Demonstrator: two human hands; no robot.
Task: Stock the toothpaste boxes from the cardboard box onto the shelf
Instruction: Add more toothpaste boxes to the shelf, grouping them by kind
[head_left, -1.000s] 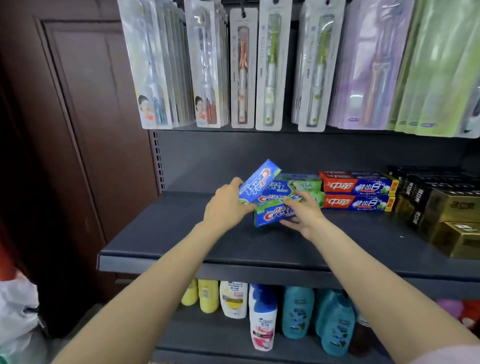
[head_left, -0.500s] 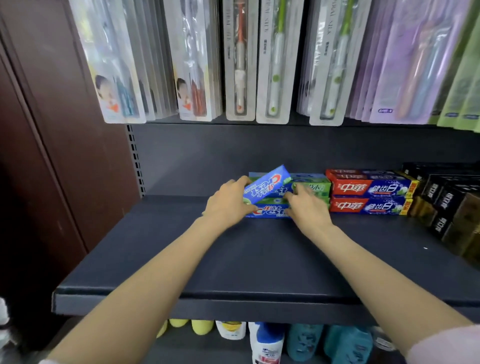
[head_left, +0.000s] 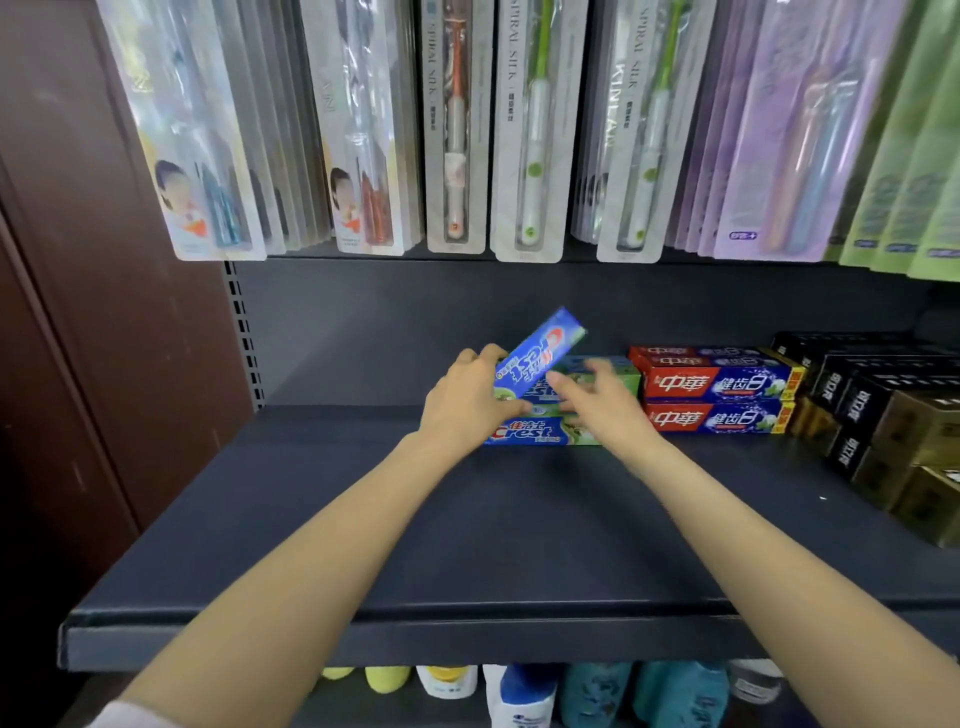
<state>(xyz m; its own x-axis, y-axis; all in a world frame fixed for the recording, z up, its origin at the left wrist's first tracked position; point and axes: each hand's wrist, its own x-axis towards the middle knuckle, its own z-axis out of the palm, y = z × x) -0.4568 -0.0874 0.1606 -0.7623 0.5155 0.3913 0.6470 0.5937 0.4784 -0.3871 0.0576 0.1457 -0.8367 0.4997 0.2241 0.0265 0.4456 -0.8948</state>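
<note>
Head view: left hand (head_left: 465, 402) grips toothpaste box (head_left: 540, 352), long axis tilted toward 1 o'clock above stacked boxes (head_left: 530, 432) on shelf (head_left: 467, 545). Right hand (head_left: 605, 405) released, fingers spread, touching stack at 3 o'clock. Left hand nearer; box needs levelling onto stack.

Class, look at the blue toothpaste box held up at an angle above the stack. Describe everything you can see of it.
The tilted toothpaste box is a long, slim carton, seemingly glossy card, blue with a red and white Crest logo and a green patch near its lower end. It slants up to the right, upper end in the air. The left hand grips its lower end; the right hand is open beside it. It is over the stacked Crest boxes on the dark shelf.
</note>
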